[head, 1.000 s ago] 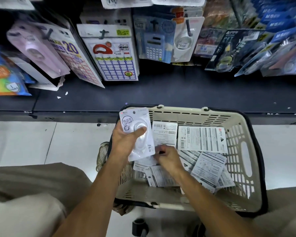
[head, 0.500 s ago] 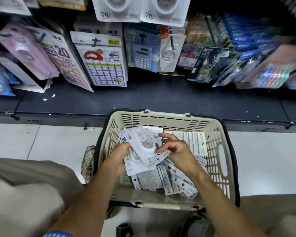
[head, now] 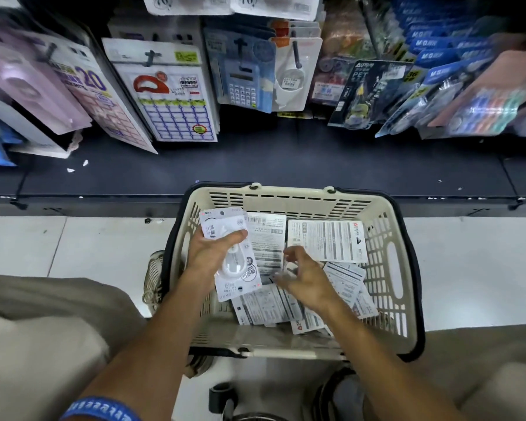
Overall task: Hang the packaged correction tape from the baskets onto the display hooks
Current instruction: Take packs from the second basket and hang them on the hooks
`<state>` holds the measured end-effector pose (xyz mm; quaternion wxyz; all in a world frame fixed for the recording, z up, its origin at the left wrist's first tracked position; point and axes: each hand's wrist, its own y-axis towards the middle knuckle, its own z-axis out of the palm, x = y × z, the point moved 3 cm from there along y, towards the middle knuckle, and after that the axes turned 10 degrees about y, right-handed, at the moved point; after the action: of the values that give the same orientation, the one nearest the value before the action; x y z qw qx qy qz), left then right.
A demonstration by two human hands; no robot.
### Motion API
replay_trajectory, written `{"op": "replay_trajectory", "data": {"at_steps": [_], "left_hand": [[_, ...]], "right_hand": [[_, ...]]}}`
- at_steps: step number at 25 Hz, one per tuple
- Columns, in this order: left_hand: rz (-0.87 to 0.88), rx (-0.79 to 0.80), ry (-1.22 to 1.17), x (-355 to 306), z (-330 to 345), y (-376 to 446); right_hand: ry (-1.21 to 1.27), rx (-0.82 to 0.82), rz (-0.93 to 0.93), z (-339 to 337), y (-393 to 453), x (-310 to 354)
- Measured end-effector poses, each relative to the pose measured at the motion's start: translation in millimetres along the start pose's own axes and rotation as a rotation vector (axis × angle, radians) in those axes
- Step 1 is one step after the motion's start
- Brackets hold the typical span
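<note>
Stock-gathering step: left hand (head: 210,253) clamps correction tape packs (head: 231,253) above the basket (head: 389,262); right hand (head: 304,281), fingers loosely apart, hovers over loose packs (head: 325,241). Advise stacking hang-holes aligned before hooking.

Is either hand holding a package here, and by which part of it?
The left hand holds correction tape packages across the middle, thumb on the front blister. The right hand hovers over the basket, fingers loosely curled, holding nothing.
</note>
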<state>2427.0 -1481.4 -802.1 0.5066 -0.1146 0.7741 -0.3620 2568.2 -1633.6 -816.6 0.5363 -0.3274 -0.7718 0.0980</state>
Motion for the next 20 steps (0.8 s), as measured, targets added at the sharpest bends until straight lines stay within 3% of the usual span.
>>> {"op": "replay_trajectory", "data": {"at_steps": [2,3,9,13,15,18,20], "left_hand": [[0.031,-0.059,0.070,-1.2,-4.0,1.2],[0.034,-0.080,0.111,0.4,-4.9,3.4],[0.027,-0.171,0.170,9.6,-5.3,9.9],[0.011,-0.161,0.195,11.8,-4.4,6.5],[0.008,-0.165,0.214,14.5,-5.8,6.2],[0.017,-0.222,0.290,16.7,-13.1,7.7],[0.028,-0.237,0.331,17.2,-15.2,7.2]], "right_hand": [[-0.354,0.120,0.123,9.0,-4.6,-16.4],[-0.386,0.113,0.142,9.8,-4.1,-19.5],[-0.087,0.079,0.073,-21.1,8.5,-1.0],[-0.280,0.212,0.027,20.1,-11.8,-14.1],[-0.290,0.157,-0.052,26.5,-16.8,-12.0],[-0.088,-0.044,-0.058,4.5,-6.6,-1.1],[-0.080,0.035,-0.009,4.2,-6.7,1.0]]}}
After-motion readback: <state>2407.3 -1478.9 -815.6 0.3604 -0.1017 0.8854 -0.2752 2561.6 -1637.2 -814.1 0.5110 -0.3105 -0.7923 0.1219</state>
